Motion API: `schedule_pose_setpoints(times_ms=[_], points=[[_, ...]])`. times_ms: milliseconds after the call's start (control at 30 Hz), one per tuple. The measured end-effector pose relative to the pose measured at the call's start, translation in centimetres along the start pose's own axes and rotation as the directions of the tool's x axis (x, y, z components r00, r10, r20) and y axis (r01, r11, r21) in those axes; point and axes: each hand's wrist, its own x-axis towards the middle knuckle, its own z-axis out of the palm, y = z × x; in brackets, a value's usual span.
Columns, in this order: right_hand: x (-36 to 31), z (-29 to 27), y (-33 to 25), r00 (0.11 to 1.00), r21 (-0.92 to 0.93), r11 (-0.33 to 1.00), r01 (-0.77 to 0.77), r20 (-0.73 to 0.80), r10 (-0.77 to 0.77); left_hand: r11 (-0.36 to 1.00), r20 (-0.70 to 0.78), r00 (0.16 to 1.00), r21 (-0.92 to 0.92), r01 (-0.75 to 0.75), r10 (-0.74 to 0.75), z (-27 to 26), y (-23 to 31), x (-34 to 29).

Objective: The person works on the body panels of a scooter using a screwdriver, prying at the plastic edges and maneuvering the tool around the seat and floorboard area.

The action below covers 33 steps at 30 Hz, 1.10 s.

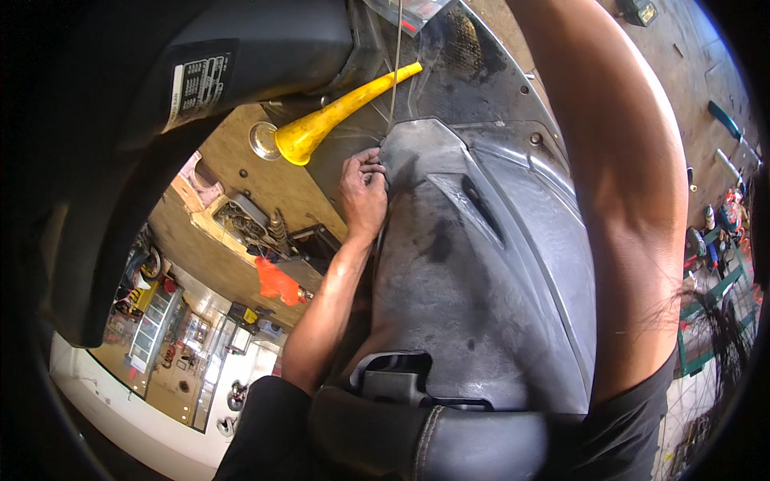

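A scuffed grey plastic scooter panel (473, 264) stretches before me, with a slot and a ridge down its right side. At its far left edge, my left hand (365, 192) has its fingers curled against the rim; the fingertips are partly hidden there. A thin metal rod (395, 72) comes down from the top of the picture to the panel's far end, close to those fingers. My right arm (630, 160) reaches up past the panel's right side, and its hand lies beyond the picture. Left of the rod, a yellow funnel (321, 120) rests on its side.
A black padded seat edge (481, 445) is against my body. The dark scooter bodywork (265, 48) arches over the upper left. Below it, an orange cloth (277, 282) and metal parts (241, 220) lie on the floor. Several tools (726, 120) are scattered at the right.
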Motion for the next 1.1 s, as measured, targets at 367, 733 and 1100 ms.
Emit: schedule_pose_setpoints(times_ms=[367, 733, 1100], points=[[-14.7, -6.8, 3.3, 0.857, 0.269, 0.817, 0.511, -0.233, -0.46, 0.966, -0.016, 0.999, 0.254, -0.044, 0.049, -0.4, 2.6, 0.2], [-26.5, -9.8, 0.9, 0.922, 0.389, 0.837, 0.384, -0.122, -0.366, 0.922, 0.023, 0.999, 0.383, -0.045, 0.039, -0.7, 3.0, 2.5], [-32.9, -9.2, 0.5, 0.939, 0.354, 0.87, 0.343, -0.122, -0.321, 0.922, -0.051, 0.997, 0.38, 0.079, -0.065, -0.3, 2.5, 3.3]])
